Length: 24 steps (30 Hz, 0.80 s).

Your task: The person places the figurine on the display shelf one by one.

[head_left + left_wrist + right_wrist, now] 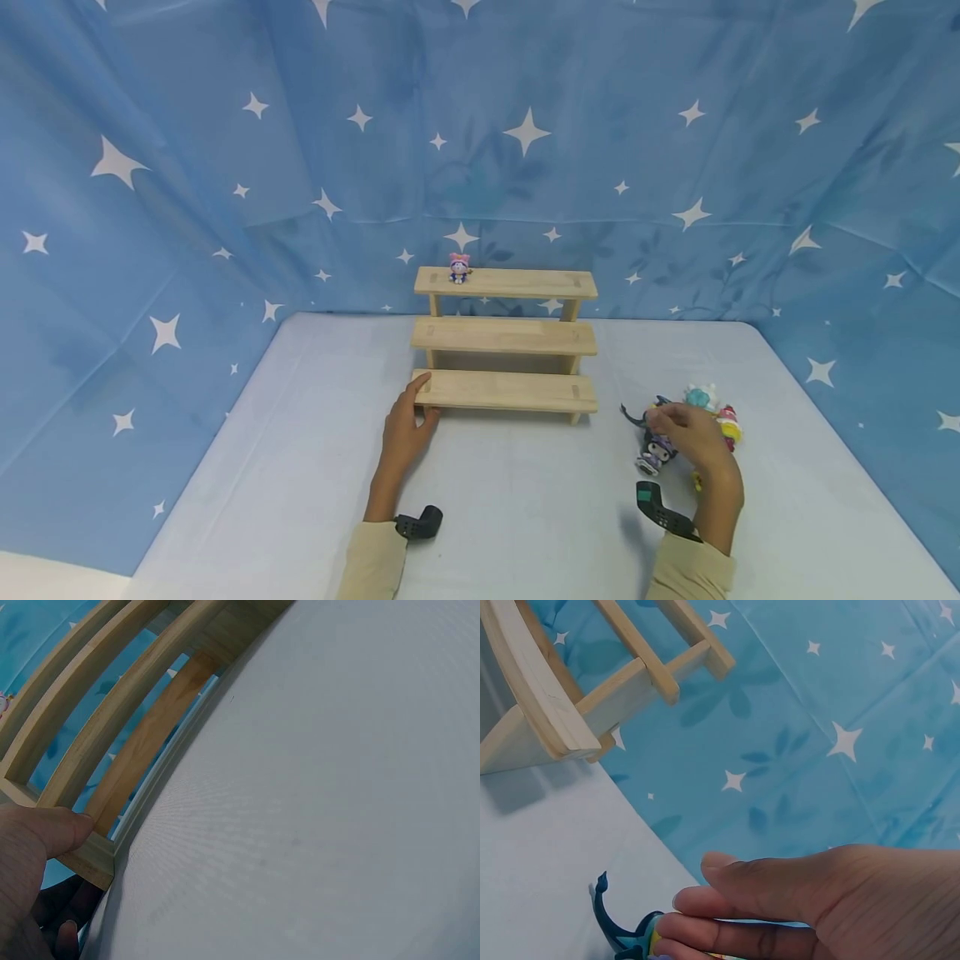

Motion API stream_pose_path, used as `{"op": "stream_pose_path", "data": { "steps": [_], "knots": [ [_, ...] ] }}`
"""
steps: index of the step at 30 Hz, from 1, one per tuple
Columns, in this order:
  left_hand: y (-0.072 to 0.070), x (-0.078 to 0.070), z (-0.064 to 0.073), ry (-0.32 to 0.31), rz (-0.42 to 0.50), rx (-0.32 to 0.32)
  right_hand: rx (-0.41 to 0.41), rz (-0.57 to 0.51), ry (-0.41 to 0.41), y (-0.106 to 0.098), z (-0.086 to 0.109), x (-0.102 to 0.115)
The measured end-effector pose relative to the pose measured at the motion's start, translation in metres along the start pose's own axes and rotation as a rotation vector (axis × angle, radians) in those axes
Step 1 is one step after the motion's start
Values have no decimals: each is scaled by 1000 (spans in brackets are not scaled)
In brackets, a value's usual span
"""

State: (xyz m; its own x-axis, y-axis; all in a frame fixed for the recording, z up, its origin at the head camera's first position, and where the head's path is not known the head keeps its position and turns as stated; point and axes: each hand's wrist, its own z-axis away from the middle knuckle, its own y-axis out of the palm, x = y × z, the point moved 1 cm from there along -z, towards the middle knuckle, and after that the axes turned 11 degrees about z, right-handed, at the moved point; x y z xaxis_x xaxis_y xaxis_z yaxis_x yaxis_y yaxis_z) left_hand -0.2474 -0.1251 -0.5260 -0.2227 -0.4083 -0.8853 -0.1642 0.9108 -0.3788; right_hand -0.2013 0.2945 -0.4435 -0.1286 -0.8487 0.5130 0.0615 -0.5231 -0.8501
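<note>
Hiding part of figurine pile (657, 454): right hand (693, 433), grip unclear.

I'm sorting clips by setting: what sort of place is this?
Probably a staged tabletop recording spot: a star-patterned blue backdrop rises behind a white table, which bears a three-tier wooden shelf and small toy figures.

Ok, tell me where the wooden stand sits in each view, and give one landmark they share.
Head: the wooden stand is just below the picture's centre.
Left wrist: upper left, slanting, cut off by the frame.
Right wrist: upper left corner, partly cut off.
Shared landmark: the blue starred backdrop, behind the stand in all three.
</note>
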Motion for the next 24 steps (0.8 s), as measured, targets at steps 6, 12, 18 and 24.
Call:
{"op": "stream_pose_path", "data": {
  "steps": [6, 12, 18, 24],
  "knots": [
    [2, 0, 0, 0, -3, -3, 14, 3, 25, -3, 3, -3],
    [2, 0, 0, 29, -2, -5, 34, 30, 52, -7, 5, -7],
    [2, 0, -1, 29, -8, -5, 84, 88, 65, -6, 3, -6],
    [1, 0, 0, 25, -16, -7, 178, 82, 67, -6, 2, -2]
  ]
}}
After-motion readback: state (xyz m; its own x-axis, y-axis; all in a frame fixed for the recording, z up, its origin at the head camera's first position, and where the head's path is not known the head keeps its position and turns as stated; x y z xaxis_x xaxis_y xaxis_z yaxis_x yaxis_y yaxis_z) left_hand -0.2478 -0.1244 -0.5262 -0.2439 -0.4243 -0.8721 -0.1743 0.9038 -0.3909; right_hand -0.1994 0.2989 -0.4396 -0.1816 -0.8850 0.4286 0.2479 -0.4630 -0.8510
